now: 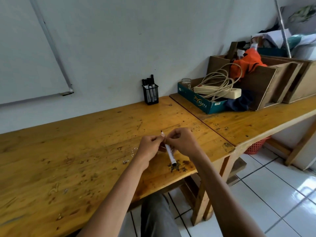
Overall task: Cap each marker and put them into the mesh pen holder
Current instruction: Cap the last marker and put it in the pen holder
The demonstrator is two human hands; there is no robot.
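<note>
Left hand (150, 146) and right hand (181, 141) both pinch the marker (170, 155) near its bare tip over the table (82, 144), tip pointing away toward the holder (150, 96) well ahead, tail toward the person; cap unseen.

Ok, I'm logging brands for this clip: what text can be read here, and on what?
"PAPER One", upside down, on the teal box.
White sticker on that box: too small to read.
Print on the markers in the holder: blurred.
Print on the held marker: unreadable.
</note>
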